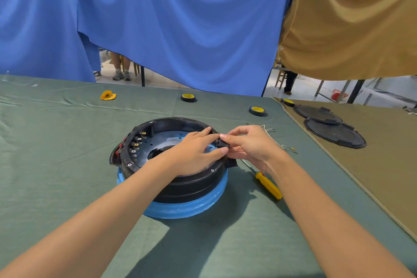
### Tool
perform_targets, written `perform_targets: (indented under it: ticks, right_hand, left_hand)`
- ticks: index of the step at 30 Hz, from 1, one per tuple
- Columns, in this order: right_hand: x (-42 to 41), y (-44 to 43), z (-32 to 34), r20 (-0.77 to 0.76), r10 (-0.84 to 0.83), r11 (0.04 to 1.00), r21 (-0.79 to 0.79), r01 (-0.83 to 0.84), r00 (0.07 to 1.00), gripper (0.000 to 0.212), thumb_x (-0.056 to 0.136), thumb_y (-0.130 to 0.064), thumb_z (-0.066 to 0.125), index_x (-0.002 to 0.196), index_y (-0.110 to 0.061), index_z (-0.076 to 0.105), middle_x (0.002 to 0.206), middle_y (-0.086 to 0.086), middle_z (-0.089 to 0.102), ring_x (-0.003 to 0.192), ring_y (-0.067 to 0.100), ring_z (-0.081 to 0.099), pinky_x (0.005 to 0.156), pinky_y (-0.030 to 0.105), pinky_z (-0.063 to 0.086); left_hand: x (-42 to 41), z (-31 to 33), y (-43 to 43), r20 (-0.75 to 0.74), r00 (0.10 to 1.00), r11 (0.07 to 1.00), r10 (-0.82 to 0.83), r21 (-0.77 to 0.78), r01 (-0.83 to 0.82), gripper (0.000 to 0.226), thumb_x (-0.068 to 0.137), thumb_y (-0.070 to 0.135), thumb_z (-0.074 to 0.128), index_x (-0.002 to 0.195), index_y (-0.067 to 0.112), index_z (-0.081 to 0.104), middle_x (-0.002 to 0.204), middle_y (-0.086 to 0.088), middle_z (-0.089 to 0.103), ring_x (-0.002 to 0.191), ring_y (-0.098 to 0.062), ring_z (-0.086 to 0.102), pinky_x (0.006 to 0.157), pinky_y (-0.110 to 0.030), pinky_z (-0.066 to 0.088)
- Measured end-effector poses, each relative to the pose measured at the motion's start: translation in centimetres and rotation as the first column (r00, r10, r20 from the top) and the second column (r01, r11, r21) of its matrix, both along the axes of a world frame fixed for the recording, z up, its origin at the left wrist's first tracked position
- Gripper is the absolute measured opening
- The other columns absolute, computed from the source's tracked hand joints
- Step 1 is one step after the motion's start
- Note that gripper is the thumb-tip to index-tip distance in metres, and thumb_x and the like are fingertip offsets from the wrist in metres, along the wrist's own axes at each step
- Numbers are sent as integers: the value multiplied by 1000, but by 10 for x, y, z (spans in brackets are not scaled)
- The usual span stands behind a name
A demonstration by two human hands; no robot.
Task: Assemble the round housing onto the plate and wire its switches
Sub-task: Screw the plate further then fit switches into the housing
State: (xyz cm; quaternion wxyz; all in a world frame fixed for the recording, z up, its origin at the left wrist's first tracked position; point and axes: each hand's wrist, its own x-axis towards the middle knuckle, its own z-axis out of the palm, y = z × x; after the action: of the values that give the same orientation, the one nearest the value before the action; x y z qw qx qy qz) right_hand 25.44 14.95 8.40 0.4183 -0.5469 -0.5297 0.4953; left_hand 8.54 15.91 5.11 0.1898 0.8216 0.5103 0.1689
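A round black housing (187, 184) stands on a blue ring base (185, 207) at the table's middle. Inside it lies a pale metal plate (168, 136) with a hole, and a row of switch terminals (136, 144) lines its left wall. Both hands meet at the housing's right rim. My left hand (196, 153) reaches across the plate, finger and thumb on a small black part (222, 143) at the rim. My right hand (250, 144) pinches the same part from outside. Thin white wires (274, 140) trail away behind my right hand.
A yellow-handled screwdriver (268, 185) lies just right of the housing. Two tape rolls (188, 97) (257, 110) and a yellow piece (107, 95) sit farther back on the green cloth. Two black round covers (334, 133) and another tape roll (287, 102) lie on the brown cloth at right.
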Motion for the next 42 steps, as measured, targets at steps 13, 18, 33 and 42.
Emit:
perform_targets:
  ticks: [13, 18, 33, 42]
  right_hand:
    - [-4, -1, 6, 216, -61, 994, 106, 39, 975, 22, 85, -22, 75, 93, -5, 65, 85, 17, 73, 72, 22, 74, 66, 29, 61]
    - [4, -2, 11, 292, -5, 998, 59, -12, 956, 13, 90, -21, 69, 91, -8, 69, 82, 12, 73, 64, 16, 71, 61, 23, 59]
    - [1, 0, 11, 322, -5, 984, 171, -53, 947, 2, 87, -10, 71, 87, -9, 70, 76, 9, 72, 62, 12, 69, 57, 19, 55]
    - [1, 2, 7, 343, -1, 980, 187, -67, 939, 2, 86, -12, 72, 87, -10, 71, 76, 7, 72, 60, 9, 67, 59, 21, 55]
  left_hand:
    - [-3, -2, 5, 131, 991, 973, -5, 229, -26, 31, 97, 39, 59, 123, 24, 66, 110, 3, 71, 100, -19, 61, 80, -33, 47]
    - [-3, -3, 5, 110, 993, 960, 40, 271, -69, 37, 95, 43, 60, 125, 21, 67, 119, -1, 70, 108, -23, 61, 84, -33, 46]
    - [-2, 0, 2, 78, 994, 958, 83, 267, -101, 40, 95, 44, 60, 128, 23, 65, 118, -2, 71, 97, -22, 67, 86, -42, 56]
    - [0, 1, 1, 77, 995, 958, 70, 273, -88, 36, 96, 38, 61, 125, 17, 67, 119, -4, 70, 103, -23, 65, 86, -36, 53]
